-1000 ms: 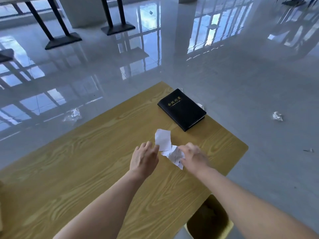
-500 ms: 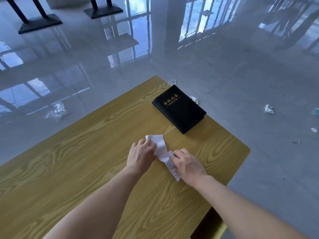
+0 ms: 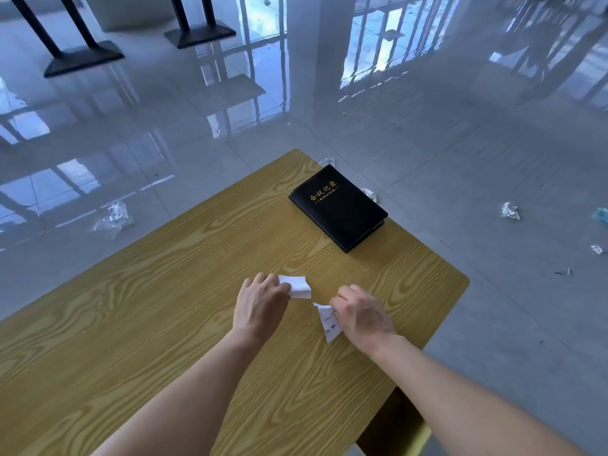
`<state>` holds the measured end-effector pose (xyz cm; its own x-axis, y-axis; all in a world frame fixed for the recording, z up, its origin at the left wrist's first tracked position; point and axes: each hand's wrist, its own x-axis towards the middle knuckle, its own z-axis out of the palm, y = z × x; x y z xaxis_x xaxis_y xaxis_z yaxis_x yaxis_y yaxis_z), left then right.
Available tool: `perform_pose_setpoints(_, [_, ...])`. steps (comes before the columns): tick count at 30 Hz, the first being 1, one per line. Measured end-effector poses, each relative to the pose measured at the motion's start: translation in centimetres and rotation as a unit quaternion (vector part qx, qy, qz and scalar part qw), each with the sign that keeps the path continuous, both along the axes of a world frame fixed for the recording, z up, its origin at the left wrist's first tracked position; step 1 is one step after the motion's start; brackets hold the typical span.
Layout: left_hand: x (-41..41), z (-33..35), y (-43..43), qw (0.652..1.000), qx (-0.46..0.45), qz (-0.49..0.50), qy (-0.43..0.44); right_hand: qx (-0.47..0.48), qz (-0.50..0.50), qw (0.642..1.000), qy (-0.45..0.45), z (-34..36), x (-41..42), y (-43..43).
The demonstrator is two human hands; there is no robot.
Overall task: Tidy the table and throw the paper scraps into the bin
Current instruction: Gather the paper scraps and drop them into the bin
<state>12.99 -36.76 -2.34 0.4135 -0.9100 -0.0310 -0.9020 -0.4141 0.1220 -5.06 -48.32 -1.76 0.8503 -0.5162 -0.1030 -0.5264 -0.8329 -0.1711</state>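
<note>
Floor (image 3: 460,143) of glossy grey tile spreads wide on the left, far and right sides of the wooden table (image 3: 148,324). Far left of the black notebook (image 3: 339,209), a crumpled clear wrapper (image 3: 112,218) lies on the tiles, off the table's long left edge.

Nearer the camera than the notebook, and a little to its left, the left hand (image 3: 260,302) is over the tabletop. Its fingers are curled and pinch one white paper piece (image 3: 297,286). Just right of it, straight this side of the notebook, the right hand (image 3: 362,315) has its fingers bent and clamped on a second paper piece (image 3: 329,329) with dark marks on it. Whether the two pieces join between the hands cannot be told.

The notebook lies flat near the table's far corner, one corner reaching the right edge. A small scrap (image 3: 370,194) lies on the floor just beyond that edge, beside the notebook. Well to the notebook's right, a crumpled scrap (image 3: 510,210) and smaller bits dot the tiles.

Below the table's near right edge, far this side of the notebook, stands a bin (image 3: 424,434) with a yellow rim. Its inside is dark, and its contents cannot be made out.
</note>
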Motion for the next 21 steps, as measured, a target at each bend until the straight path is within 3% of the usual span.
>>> perform_pose_setpoints(21, [-10.8,5.4,-0.1,0.997,-0.043,-0.059,-0.007,-0.017,-0.101,0.991,-0.083,4.1,-12.7,-0.4])
